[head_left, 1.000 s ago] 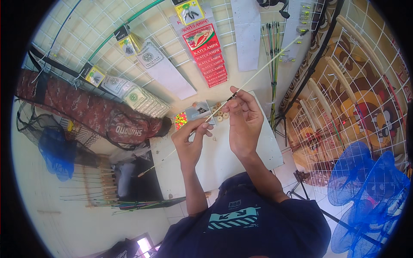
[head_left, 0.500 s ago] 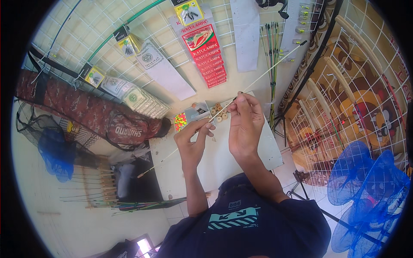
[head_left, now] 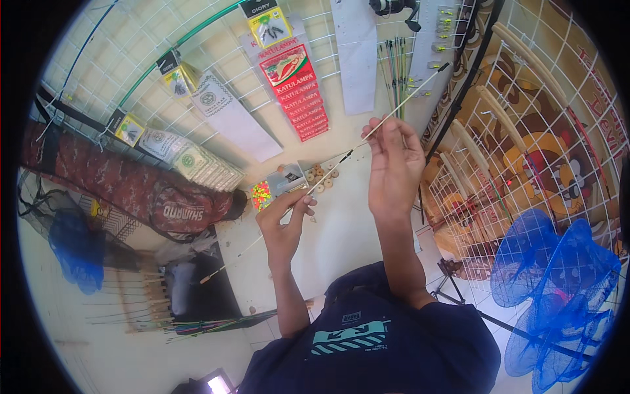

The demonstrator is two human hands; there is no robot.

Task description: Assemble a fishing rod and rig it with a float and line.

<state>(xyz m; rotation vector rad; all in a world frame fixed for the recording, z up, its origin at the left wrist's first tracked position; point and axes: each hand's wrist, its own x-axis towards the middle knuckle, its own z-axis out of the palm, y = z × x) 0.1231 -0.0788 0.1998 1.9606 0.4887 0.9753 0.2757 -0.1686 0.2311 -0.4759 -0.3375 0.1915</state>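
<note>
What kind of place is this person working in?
Most likely a fishing tackle shop. Blue landing nets stand at the right, packets of tackle hang on a wire grid wall, and the left hand and right hand hold a thin rod over a white table.

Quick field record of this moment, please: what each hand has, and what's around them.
left hand: fingers pinch the lower part of a thin pale rod
right hand: raised, fingers pinch the same rod higher up
rod: slants up to the right
below the hands: white tabletop, clear box of bright beads, small tan rings
right side: blue mesh nets
</note>
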